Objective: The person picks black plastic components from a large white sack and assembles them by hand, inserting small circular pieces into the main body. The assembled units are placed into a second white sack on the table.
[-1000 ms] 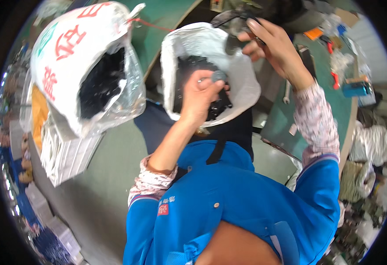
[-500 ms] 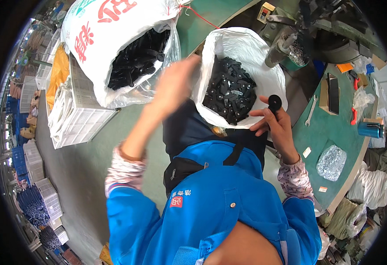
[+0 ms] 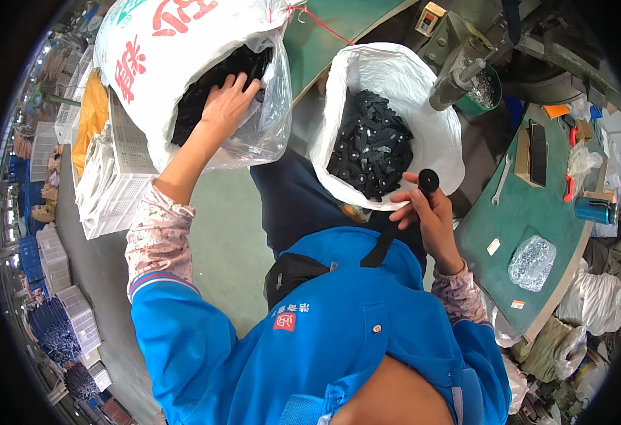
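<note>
In the head view, at 3 o'clock, the right hand [image 3: 432,221] grips a smooth black part [image 3: 429,181], disc end facing the camera, long axis hidden; at 11 o'clock, the left hand [image 3: 227,110] reaches inside a bulging white sack [image 3: 156,103], its grip unclear

Cannot see the underside of the left hand [image 3: 225,112], dipped among black parts [image 3: 190,113] inside the printed white sack [image 3: 162,78]; cannot tell whether gripping any. Cannot trace the black piece [image 3: 429,180] past its round end, behind the right hand [image 3: 432,221]. Cannot see the tops of that sack or the machine [image 3: 555,53], both cropped by the upper edge. Cannot identify the tiny contents of the clear bag [image 3: 533,262] on the counter [image 3: 498,219].
</note>
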Motion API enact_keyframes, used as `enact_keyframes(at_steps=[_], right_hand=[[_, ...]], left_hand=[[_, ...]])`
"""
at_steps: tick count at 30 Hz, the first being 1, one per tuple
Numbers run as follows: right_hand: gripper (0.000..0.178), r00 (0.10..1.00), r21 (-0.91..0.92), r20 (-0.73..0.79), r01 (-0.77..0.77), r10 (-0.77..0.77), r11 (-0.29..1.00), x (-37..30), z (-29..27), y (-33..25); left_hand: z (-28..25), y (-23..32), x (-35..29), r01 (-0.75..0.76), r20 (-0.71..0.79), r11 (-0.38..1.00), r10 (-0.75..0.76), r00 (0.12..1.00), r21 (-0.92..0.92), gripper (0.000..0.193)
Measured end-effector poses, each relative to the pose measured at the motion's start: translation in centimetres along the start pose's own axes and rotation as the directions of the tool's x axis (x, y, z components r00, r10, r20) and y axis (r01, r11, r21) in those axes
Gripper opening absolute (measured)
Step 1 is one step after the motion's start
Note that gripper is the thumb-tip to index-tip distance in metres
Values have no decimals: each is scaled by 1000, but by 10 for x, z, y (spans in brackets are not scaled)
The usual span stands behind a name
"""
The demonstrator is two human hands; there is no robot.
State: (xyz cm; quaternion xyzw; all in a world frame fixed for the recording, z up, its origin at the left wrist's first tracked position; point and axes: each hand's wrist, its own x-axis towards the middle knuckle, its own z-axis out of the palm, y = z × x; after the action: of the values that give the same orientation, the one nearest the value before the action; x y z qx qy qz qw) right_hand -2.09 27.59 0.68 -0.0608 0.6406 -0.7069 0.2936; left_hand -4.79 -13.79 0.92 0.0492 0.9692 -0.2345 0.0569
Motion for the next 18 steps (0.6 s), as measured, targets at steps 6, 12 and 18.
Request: enact_keyframes(at_steps=[6, 12, 18], right_hand=[[37, 999, 34, -19, -31, 31, 999, -3, -2, 13], [36, 1000, 95, 8, -16, 15, 995, -2, 6, 18], [37, 999, 102, 45, -9, 5, 995, -1, 11, 26]], left_hand=[[3, 7, 11, 89, -11, 995, -89, 996, -39, 76], [-5, 5, -5, 59, -17, 992, -62, 998, -114, 62], [3, 13, 7, 153, -10, 988, -154, 988, -21, 54]])
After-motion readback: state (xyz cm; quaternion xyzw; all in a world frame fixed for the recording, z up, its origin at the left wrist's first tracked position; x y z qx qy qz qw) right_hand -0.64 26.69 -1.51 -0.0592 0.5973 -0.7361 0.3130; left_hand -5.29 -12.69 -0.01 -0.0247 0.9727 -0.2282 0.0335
